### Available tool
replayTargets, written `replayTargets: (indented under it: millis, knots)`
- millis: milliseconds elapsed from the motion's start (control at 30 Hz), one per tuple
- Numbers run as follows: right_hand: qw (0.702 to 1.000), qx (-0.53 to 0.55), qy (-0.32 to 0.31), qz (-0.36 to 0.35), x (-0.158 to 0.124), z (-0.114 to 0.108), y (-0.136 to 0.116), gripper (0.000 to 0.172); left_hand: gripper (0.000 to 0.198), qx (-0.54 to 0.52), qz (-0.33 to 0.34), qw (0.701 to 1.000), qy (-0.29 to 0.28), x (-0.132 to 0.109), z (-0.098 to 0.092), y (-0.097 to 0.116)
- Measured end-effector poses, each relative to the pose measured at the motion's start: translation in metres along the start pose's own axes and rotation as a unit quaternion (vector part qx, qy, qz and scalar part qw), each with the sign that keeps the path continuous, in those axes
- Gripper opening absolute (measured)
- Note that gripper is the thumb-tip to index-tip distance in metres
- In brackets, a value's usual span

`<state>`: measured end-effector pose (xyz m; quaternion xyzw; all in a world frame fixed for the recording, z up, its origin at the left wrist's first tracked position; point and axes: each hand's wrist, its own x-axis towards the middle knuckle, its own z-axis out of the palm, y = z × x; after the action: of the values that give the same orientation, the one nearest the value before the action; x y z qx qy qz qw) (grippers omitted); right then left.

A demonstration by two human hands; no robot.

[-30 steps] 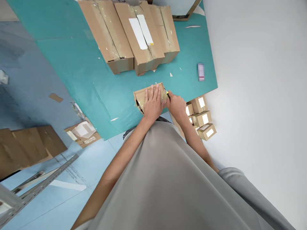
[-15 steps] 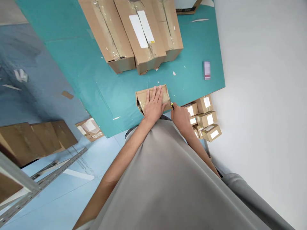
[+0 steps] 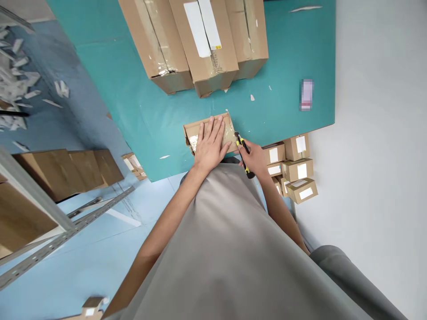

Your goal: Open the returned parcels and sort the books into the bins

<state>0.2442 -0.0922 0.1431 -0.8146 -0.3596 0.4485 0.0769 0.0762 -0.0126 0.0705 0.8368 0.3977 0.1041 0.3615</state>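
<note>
A small taped cardboard box lies near the front edge of the teal table. My left hand rests flat on top of it with the fingers stretched out. My right hand is closed round a yellow and black utility knife, whose tip sits at the box's right side.
Three long taped cartons lie at the back of the table. Several small labelled boxes are stacked on the floor to the right. A metal shelf frame and flat cardboard stand at the left, with paper scraps beyond.
My right hand has drawn the knife back along the box's right side toward me, and more of the knife now shows. The view has shifted. My left hand stays on the box.
</note>
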Motion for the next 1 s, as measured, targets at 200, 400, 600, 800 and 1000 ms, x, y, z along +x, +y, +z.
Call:
replayTargets:
  millis: [200,400,600,800,1000]
  knots:
    - [0.988,0.149,0.036,0.024,0.011,-0.001,0.055,0.047,0.076,0.018,-0.022,1.0,-0.002,-0.002,-0.003,0.001]
    - [0.984,-0.103,0.141,0.019,0.116,-0.01,0.081,0.054,0.072,0.039,-0.058,0.997,0.013,-0.011,0.002,-0.002]
    - [0.974,-0.175,0.142,0.013,0.194,-0.004,0.095,0.069,0.076,0.062,-0.12,0.989,0.06,-0.057,-0.012,-0.035]
    - [0.995,0.033,-0.06,-0.066,0.177,0.042,0.057,0.049,0.071,0.061,-0.184,0.97,0.147,-0.107,-0.031,-0.063]
    - [0.963,0.207,-0.14,-0.099,0.129,0.079,0.024,0.034,0.055,0.011,-0.263,0.929,0.261,-0.131,-0.047,-0.06]
